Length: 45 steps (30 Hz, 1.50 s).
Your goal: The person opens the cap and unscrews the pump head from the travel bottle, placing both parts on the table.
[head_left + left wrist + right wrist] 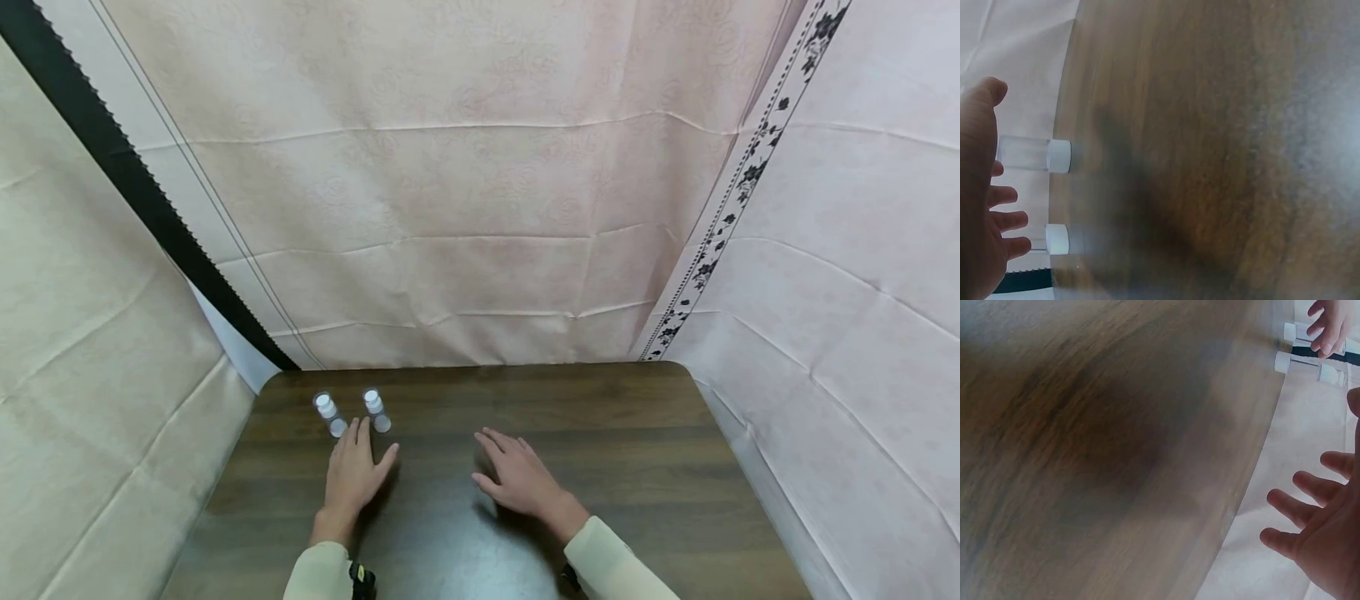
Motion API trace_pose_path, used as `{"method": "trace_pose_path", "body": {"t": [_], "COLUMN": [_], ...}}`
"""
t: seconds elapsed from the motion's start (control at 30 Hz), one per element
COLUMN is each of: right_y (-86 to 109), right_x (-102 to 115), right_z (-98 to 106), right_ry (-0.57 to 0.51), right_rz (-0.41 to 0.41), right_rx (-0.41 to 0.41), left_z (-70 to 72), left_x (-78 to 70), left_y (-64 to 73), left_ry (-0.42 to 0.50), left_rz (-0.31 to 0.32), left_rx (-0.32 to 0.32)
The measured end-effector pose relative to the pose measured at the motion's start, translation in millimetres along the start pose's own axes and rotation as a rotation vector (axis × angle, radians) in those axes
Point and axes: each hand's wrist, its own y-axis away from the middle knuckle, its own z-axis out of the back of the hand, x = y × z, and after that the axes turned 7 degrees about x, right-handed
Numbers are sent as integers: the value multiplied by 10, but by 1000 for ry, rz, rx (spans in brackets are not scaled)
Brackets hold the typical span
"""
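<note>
Two small clear bottles with white ends stand upright near the table's far left in the head view, one on the left (331,415) and one on the right (377,410). My left hand (352,477) hovers just in front of them, fingers extended and thumb spread toward the right. In the left wrist view, its fingers partly cover one clear bottle (1055,239); whether they touch it I cannot tell. Right of centre, my right hand (523,481) is held above the tabletop with fingers apart and nothing in them. The right wrist view also shows these spread fingers (1307,509).
The dark wooden table (600,417) has rounded far corners. Behind it hangs a pale creased cloth (465,183), with further cloth at both sides. A black strip (150,192) runs down the left cloth, a floral band (738,187) down the right.
</note>
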Motion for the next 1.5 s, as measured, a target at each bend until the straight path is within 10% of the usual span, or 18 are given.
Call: {"method": "trace_pose_path", "body": {"t": [0.97, 1.5], "right_y": [-404, -546], "right_x": [271, 249], "right_z": [-49, -22], "right_ry": [221, 148], "right_rz": [129, 101], "right_rx": [37, 83], "left_z": [-159, -261], "left_x": [18, 116], "left_y": [-458, -580], "left_ry": [575, 664], "left_rz": [178, 192], "left_rx": [-110, -135]}}
